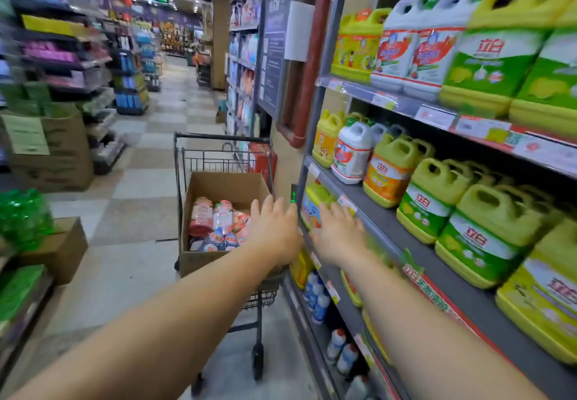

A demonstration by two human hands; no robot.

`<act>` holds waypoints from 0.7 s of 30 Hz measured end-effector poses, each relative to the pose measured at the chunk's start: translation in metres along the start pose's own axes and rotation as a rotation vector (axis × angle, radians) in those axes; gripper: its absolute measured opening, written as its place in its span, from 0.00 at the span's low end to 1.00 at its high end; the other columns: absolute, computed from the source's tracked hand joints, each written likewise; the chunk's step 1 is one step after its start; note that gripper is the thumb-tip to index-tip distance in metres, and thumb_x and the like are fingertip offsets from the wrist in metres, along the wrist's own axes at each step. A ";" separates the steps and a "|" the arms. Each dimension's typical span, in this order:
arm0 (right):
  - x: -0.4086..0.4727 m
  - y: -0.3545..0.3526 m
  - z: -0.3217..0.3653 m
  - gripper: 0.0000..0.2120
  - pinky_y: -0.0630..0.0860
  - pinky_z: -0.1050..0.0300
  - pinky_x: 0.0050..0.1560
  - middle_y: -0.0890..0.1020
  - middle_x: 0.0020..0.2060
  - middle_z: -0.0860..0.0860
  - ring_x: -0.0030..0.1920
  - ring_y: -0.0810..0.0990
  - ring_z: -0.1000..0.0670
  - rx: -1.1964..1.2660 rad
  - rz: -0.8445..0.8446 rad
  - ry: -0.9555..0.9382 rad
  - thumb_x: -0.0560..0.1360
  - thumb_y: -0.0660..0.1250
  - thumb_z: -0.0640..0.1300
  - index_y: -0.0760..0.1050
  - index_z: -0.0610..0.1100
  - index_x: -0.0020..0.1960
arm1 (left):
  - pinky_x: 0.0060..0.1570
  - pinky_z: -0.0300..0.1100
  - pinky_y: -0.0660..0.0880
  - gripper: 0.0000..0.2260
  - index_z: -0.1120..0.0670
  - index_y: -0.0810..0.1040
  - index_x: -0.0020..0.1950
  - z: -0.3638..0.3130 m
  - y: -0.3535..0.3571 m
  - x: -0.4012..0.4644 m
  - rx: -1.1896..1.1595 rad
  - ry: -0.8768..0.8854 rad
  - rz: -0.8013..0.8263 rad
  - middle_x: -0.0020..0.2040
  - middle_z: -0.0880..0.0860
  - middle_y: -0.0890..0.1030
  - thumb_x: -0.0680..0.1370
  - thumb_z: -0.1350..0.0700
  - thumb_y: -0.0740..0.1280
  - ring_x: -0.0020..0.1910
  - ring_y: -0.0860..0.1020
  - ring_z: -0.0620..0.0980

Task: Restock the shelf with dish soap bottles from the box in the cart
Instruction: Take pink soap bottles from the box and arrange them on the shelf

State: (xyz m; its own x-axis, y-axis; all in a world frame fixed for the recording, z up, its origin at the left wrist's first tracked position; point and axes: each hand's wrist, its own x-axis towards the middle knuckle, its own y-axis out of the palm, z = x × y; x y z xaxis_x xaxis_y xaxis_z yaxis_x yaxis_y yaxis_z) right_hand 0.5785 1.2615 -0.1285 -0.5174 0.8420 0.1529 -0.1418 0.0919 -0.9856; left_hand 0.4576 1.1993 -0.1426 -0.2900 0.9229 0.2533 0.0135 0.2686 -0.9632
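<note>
**Reaching for the box, both hands bare**

Stretching forward, the left hand (274, 231) hovers over the box's (224, 187) right rim, fingers spread wide and empty. The bottles (215, 224) lie just left and below it, long axes mostly along the box, caps toward the person. The right hand (338, 234), also wide and empty, sits by the shelf (406, 227) edge, farther off.

One head-worn wide-angle view looks forward and down the aisle, close beside the shelf (390, 227) on its right.
</note>
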 end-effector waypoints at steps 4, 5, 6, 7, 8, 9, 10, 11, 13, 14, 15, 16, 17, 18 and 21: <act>0.043 0.038 0.027 0.30 0.58 0.42 0.73 0.62 0.74 0.46 0.75 0.57 0.42 0.022 0.058 -0.059 0.78 0.60 0.57 0.57 0.47 0.75 | 0.73 0.59 0.50 0.27 0.52 0.61 0.73 0.042 0.031 0.023 -0.038 -0.091 0.048 0.75 0.55 0.62 0.77 0.42 0.60 0.76 0.55 0.58; 0.055 0.046 0.032 0.30 0.58 0.42 0.73 0.62 0.74 0.46 0.75 0.57 0.41 0.034 0.070 -0.071 0.78 0.61 0.57 0.57 0.47 0.75 | 0.72 0.59 0.51 0.27 0.51 0.62 0.73 0.052 0.041 0.031 -0.043 -0.110 0.057 0.75 0.54 0.63 0.77 0.42 0.61 0.75 0.56 0.58; 0.067 0.055 0.035 0.29 0.58 0.42 0.73 0.62 0.74 0.46 0.75 0.57 0.41 0.045 0.085 -0.078 0.78 0.61 0.56 0.57 0.47 0.75 | 0.72 0.58 0.52 0.28 0.51 0.62 0.72 0.061 0.051 0.039 -0.045 -0.131 0.072 0.74 0.54 0.64 0.77 0.41 0.62 0.74 0.57 0.57; 0.081 0.063 0.038 0.30 0.58 0.43 0.73 0.62 0.74 0.46 0.75 0.57 0.41 0.051 0.098 -0.085 0.78 0.60 0.56 0.57 0.48 0.75 | 0.72 0.58 0.53 0.28 0.51 0.62 0.73 0.071 0.060 0.050 -0.048 -0.156 0.087 0.74 0.54 0.64 0.77 0.40 0.62 0.74 0.57 0.57; 0.097 0.071 0.040 0.30 0.59 0.43 0.73 0.62 0.74 0.45 0.75 0.57 0.42 0.052 0.110 -0.093 0.78 0.60 0.56 0.56 0.48 0.76 | 0.72 0.58 0.52 0.29 0.51 0.62 0.74 0.081 0.070 0.062 -0.050 -0.182 0.091 0.74 0.54 0.64 0.77 0.39 0.62 0.75 0.57 0.57; 0.114 0.079 0.042 0.30 0.59 0.43 0.73 0.63 0.74 0.45 0.75 0.58 0.42 0.060 0.118 -0.099 0.78 0.60 0.57 0.56 0.48 0.76 | 0.73 0.58 0.51 0.29 0.51 0.62 0.74 0.091 0.078 0.075 -0.048 -0.208 0.086 0.75 0.53 0.64 0.77 0.38 0.61 0.75 0.57 0.57; 0.132 0.087 0.044 0.30 0.59 0.43 0.73 0.63 0.73 0.45 0.74 0.58 0.42 0.078 0.125 -0.099 0.78 0.60 0.57 0.56 0.49 0.77 | 0.73 0.58 0.51 0.29 0.51 0.62 0.74 0.100 0.085 0.088 -0.047 -0.231 0.075 0.75 0.53 0.64 0.77 0.38 0.60 0.76 0.56 0.57; 0.151 0.095 0.045 0.30 0.59 0.42 0.72 0.64 0.73 0.46 0.74 0.59 0.41 0.100 0.129 -0.099 0.78 0.60 0.56 0.56 0.50 0.76 | 0.73 0.57 0.51 0.29 0.50 0.62 0.74 0.110 0.092 0.102 -0.053 -0.254 0.065 0.75 0.53 0.64 0.77 0.38 0.60 0.76 0.57 0.57; 0.190 0.108 0.046 0.30 0.61 0.42 0.71 0.66 0.72 0.45 0.73 0.61 0.41 0.137 0.149 -0.105 0.77 0.61 0.56 0.56 0.50 0.76 | 0.73 0.55 0.51 0.29 0.50 0.61 0.75 0.127 0.103 0.131 -0.059 -0.295 0.088 0.75 0.53 0.64 0.77 0.39 0.61 0.75 0.58 0.57; 0.208 0.113 0.046 0.31 0.62 0.42 0.71 0.66 0.72 0.45 0.73 0.62 0.41 0.152 0.163 -0.108 0.77 0.61 0.55 0.56 0.50 0.76 | 0.73 0.55 0.51 0.30 0.50 0.60 0.76 0.136 0.108 0.146 -0.055 -0.310 0.108 0.75 0.53 0.64 0.77 0.39 0.62 0.75 0.58 0.57; 0.226 0.118 0.046 0.31 0.62 0.43 0.71 0.66 0.72 0.45 0.72 0.62 0.41 0.163 0.176 -0.113 0.77 0.62 0.55 0.55 0.50 0.76 | 0.73 0.56 0.52 0.31 0.49 0.60 0.76 0.145 0.113 0.162 -0.048 -0.327 0.113 0.75 0.53 0.64 0.76 0.40 0.62 0.74 0.59 0.56; 0.244 0.123 0.045 0.31 0.63 0.43 0.71 0.66 0.72 0.46 0.72 0.62 0.41 0.166 0.186 -0.117 0.78 0.62 0.55 0.55 0.50 0.77 | 0.73 0.56 0.53 0.31 0.49 0.61 0.75 0.155 0.119 0.176 -0.038 -0.346 0.099 0.74 0.53 0.65 0.76 0.40 0.63 0.74 0.60 0.56; 0.262 0.128 0.045 0.31 0.64 0.44 0.70 0.66 0.72 0.46 0.72 0.63 0.42 0.167 0.194 -0.121 0.78 0.61 0.55 0.54 0.50 0.77 | 0.72 0.57 0.54 0.30 0.49 0.62 0.74 0.164 0.125 0.189 -0.026 -0.367 0.088 0.74 0.52 0.67 0.75 0.39 0.63 0.74 0.61 0.55; 0.279 0.135 0.046 0.31 0.64 0.45 0.70 0.66 0.72 0.46 0.72 0.63 0.42 0.175 0.202 -0.122 0.78 0.61 0.55 0.54 0.50 0.77 | 0.72 0.56 0.55 0.31 0.49 0.63 0.74 0.173 0.130 0.200 -0.014 -0.387 0.088 0.73 0.52 0.68 0.75 0.39 0.63 0.73 0.62 0.55; 0.315 0.157 0.054 0.30 0.65 0.45 0.68 0.66 0.72 0.45 0.72 0.64 0.42 0.209 0.255 -0.129 0.79 0.59 0.55 0.54 0.49 0.77 | 0.73 0.56 0.56 0.33 0.48 0.62 0.75 0.202 0.154 0.219 -0.011 -0.457 0.161 0.73 0.53 0.67 0.74 0.37 0.64 0.73 0.62 0.55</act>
State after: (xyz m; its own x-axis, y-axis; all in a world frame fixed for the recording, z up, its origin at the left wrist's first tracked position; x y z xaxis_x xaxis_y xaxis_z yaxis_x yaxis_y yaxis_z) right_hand 0.3474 1.5124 -0.2312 -0.6590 0.7483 -0.0753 -0.1570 -0.2348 -0.9593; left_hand 0.2029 1.3876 -0.2538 -0.6740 0.7380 0.0327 0.1021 0.1369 -0.9853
